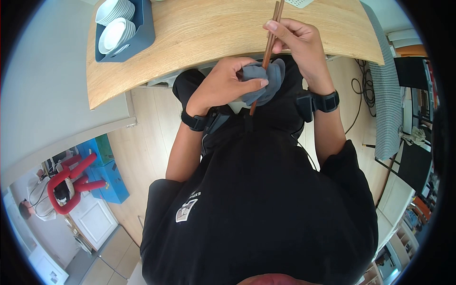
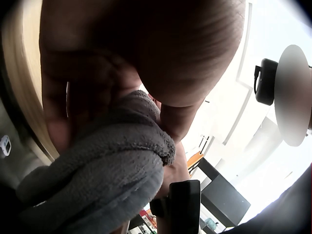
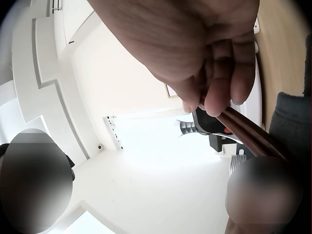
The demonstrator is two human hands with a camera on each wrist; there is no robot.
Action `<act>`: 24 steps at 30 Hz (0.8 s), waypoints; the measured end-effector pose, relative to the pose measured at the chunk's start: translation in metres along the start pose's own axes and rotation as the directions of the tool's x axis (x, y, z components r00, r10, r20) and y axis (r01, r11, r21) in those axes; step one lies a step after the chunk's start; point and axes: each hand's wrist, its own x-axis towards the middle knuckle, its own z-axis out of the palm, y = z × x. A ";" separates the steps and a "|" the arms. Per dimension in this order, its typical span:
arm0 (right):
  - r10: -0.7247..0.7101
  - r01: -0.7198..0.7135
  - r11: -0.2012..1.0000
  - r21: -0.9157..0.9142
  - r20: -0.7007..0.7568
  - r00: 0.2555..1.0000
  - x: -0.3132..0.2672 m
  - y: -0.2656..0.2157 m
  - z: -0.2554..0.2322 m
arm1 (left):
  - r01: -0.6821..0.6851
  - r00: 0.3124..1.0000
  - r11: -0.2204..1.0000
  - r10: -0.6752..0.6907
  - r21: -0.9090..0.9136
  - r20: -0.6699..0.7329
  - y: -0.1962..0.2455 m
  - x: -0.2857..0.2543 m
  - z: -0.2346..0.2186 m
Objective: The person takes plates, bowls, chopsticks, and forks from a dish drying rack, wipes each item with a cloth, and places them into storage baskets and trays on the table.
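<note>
Chopsticks (image 1: 269, 50) pass between folds of a grey cloth (image 1: 275, 76). The right grip (image 1: 300, 42) pinches the chopsticks; the left grip (image 1: 221, 84) clasps the cloth.

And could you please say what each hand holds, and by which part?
The right hand pinches the chopsticks toward their far end; the left hand grips the bunched grey cloth around their nearer half.

Homelike room: wooden table (image 1: 213, 35), white bowls (image 1: 112, 35) in blue bin (image 1: 145, 35), plank floor (image 1: 147, 128).
</note>
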 end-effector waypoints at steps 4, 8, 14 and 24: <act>0.004 -0.005 1.000 0.003 0.008 1.000 0.001 0.001 0.007 | 0.016 0.999 0.996 -0.013 0.085 -0.040 -0.001 -0.001 -0.004; -0.103 0.110 0.992 0.067 -0.097 0.990 0.000 -0.001 0.011 | 0.004 0.986 0.998 0.007 0.065 -0.168 0.000 0.000 -0.008; -0.074 0.072 0.997 -0.015 -0.122 0.990 -0.014 0.025 -0.012 | -0.199 0.841 0.931 0.001 -0.307 -0.541 -0.016 0.006 -0.034; 0.033 -0.039 0.996 0.081 0.077 0.996 -0.041 0.058 0.038 | -0.377 0.767 0.819 0.014 -0.433 -0.641 -0.032 0.021 -0.034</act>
